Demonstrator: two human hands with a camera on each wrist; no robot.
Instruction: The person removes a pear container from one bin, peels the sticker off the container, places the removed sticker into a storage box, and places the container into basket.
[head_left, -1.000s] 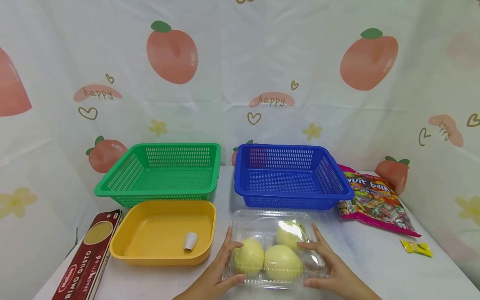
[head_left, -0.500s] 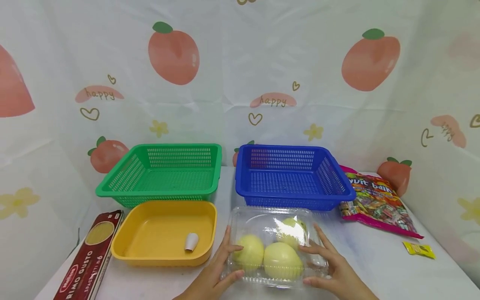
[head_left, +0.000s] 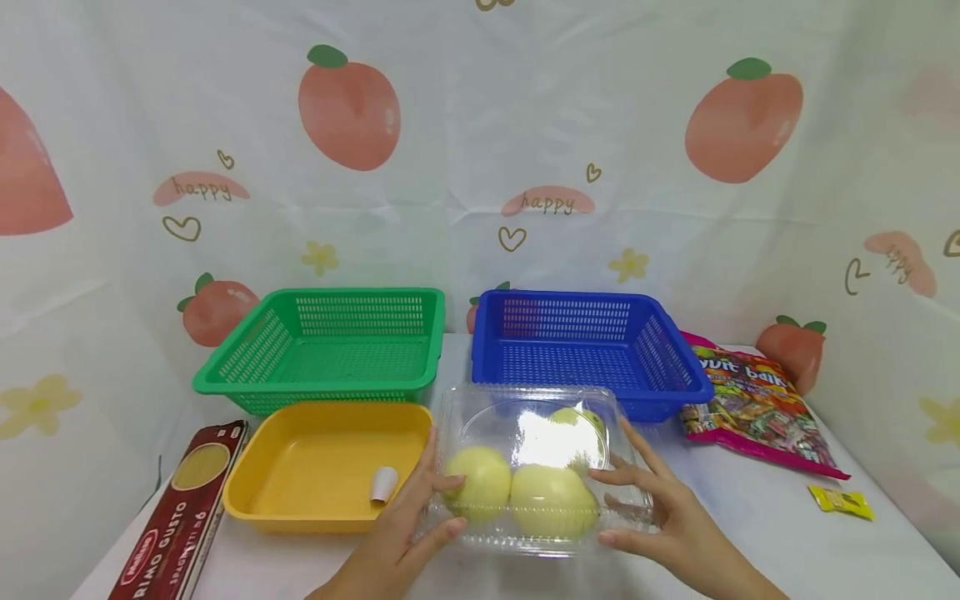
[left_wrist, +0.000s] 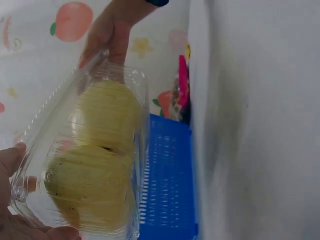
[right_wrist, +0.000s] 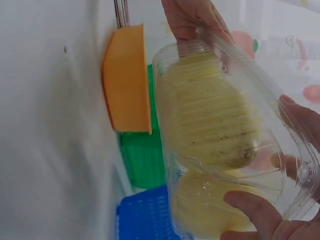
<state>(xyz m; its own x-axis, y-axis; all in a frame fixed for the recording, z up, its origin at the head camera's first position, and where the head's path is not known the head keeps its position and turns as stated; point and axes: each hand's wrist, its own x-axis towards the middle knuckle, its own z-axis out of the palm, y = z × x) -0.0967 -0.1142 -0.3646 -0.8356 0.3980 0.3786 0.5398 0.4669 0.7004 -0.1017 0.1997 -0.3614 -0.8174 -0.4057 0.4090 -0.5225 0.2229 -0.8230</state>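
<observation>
A clear plastic clamshell box (head_left: 517,546) with its lid down holds pale yellow-green round fruits (head_left: 553,500), three of them showing from above. My left hand (head_left: 401,521) grips its left side, thumb low at the front edge and fingers along the side. On the opposite side my right hand (head_left: 667,512) holds the box the same way. Both wrist views show the box raised off the white tabletop, the fruits (left_wrist: 92,180) seen through its ribbed wall. Its far edge overlaps the front of the blue basket (head_left: 592,396) in the head view.
A green basket (head_left: 352,387) stands at the back left, behind a yellow tray (head_left: 300,467) with a small white object (head_left: 384,483) inside. Far left lies a red spaghetti box (head_left: 176,517). On the right are a candy bag (head_left: 757,408) and a small yellow packet (head_left: 840,502).
Both hands have raised the clamshell box of fruits and moved it slightly left and away from me. Baskets, tray and candy stay in place.
</observation>
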